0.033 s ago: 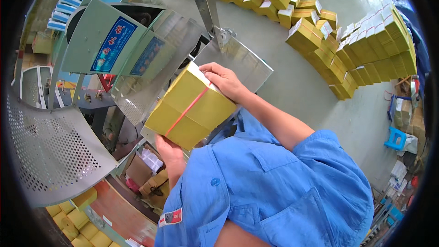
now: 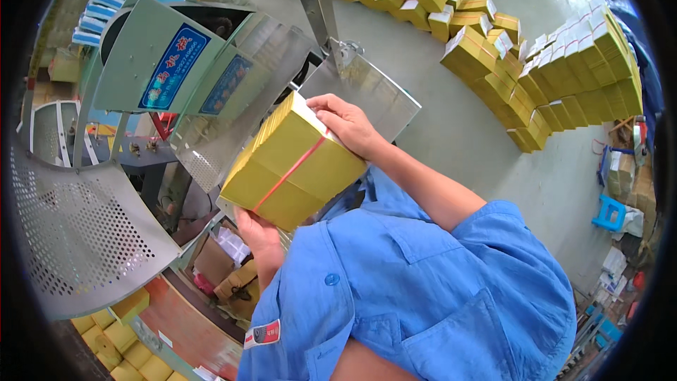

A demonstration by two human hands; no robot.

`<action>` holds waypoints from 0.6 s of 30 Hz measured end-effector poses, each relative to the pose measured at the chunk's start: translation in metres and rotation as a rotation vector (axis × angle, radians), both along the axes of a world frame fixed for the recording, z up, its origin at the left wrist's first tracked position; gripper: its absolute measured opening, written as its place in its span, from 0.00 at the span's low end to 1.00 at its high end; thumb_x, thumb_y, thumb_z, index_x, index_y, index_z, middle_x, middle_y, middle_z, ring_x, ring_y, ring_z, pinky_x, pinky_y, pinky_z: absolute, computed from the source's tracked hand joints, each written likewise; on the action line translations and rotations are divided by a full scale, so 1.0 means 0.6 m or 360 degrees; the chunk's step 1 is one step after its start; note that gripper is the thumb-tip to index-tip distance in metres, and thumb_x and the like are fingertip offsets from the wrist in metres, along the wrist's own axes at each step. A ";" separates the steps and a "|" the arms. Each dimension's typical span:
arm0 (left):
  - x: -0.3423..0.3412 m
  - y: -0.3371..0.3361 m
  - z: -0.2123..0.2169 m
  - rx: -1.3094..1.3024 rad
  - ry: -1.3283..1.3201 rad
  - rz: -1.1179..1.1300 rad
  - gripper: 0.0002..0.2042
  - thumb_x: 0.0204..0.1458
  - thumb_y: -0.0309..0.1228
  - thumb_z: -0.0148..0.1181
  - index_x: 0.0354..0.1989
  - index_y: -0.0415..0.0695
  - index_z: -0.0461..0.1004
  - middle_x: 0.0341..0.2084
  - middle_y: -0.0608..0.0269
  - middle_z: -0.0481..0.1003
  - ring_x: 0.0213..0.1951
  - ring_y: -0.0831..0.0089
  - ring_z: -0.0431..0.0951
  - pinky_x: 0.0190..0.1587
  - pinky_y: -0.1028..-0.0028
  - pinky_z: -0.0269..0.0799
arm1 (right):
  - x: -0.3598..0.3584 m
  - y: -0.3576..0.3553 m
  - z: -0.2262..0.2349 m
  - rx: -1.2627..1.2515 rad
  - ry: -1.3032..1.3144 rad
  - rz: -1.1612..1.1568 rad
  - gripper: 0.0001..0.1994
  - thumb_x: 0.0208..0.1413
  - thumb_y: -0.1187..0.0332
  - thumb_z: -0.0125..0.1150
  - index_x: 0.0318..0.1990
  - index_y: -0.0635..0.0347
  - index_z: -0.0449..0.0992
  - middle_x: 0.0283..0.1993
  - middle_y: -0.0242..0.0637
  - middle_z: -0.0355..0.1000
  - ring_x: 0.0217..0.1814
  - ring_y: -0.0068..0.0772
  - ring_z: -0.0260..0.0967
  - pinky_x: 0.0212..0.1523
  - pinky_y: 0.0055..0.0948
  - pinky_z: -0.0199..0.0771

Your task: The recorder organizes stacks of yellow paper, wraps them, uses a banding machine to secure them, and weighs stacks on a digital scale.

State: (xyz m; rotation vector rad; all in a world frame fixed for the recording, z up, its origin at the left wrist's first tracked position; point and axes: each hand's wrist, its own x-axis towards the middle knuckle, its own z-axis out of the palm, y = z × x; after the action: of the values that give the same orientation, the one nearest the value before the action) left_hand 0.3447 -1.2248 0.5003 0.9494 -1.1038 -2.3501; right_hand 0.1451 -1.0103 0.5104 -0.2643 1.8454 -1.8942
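Note:
I hold a thick bundle of yellow paper pieces (image 2: 303, 162), bound with a pinkish-red band, tilted in front of my chest. My right hand (image 2: 343, 123) grips its upper end, fingers curled over a white strip along the edge. At the lower left end my left hand (image 2: 258, 233) supports the bundle; the thumb shows and the other fingers are partly hidden underneath. Just beyond the bundle is a machine's flat metal plate (image 2: 367, 99), and to its left a clear guard with a perforated metal sheet (image 2: 204, 159).
Stacked yellow bundles (image 2: 571, 77) stand on the floor at the far right, with a row of more (image 2: 395, 0) behind. A green machine cover (image 2: 141, 63) and a large perforated metal guard (image 2: 99, 233) lie left. A cardboard box (image 2: 215, 264) sits below. At right stands a blue stool (image 2: 609, 213).
The bundle has tilted slightly, showing more of its layered left edge. My left hand has shifted a little left with its lower end; my right hand keeps its grip.

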 end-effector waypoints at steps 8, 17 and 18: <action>-0.022 0.013 0.050 -0.0319 -0.0305 -0.0256 0.17 0.66 0.42 0.46 0.56 0.43 0.65 0.49 0.62 0.71 0.51 0.72 0.72 0.53 0.70 0.68 | 0.006 0.005 -0.039 0.0366 -0.0008 -0.0116 0.16 0.63 0.68 0.46 0.56 0.62 0.70 0.50 0.41 0.74 0.55 0.30 0.69 0.55 0.28 0.67; -0.021 -0.004 0.009 -0.0444 -0.0603 -0.0191 0.32 0.65 0.57 0.32 0.63 0.41 0.62 0.60 0.58 0.66 0.62 0.64 0.63 0.63 0.61 0.54 | -0.094 0.124 -0.092 -0.0373 -0.0260 -0.0806 0.13 0.57 0.75 0.49 0.46 0.64 0.77 0.39 0.35 0.76 0.36 0.22 0.74 0.36 0.21 0.73; -0.006 -0.028 -0.010 -0.0296 -0.0600 -0.0221 0.32 0.65 0.57 0.33 0.62 0.41 0.63 0.59 0.58 0.67 0.61 0.63 0.64 0.63 0.61 0.55 | -0.109 0.167 -0.099 -0.0407 -0.0246 -0.0940 0.12 0.58 0.76 0.49 0.46 0.64 0.77 0.42 0.35 0.76 0.38 0.25 0.75 0.38 0.22 0.74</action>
State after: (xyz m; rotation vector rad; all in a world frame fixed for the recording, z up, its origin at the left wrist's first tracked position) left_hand 0.3412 -1.2415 0.4942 1.3162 -1.5465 -2.1743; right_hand 0.0799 -0.9103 0.4510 0.3816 1.6914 -2.4621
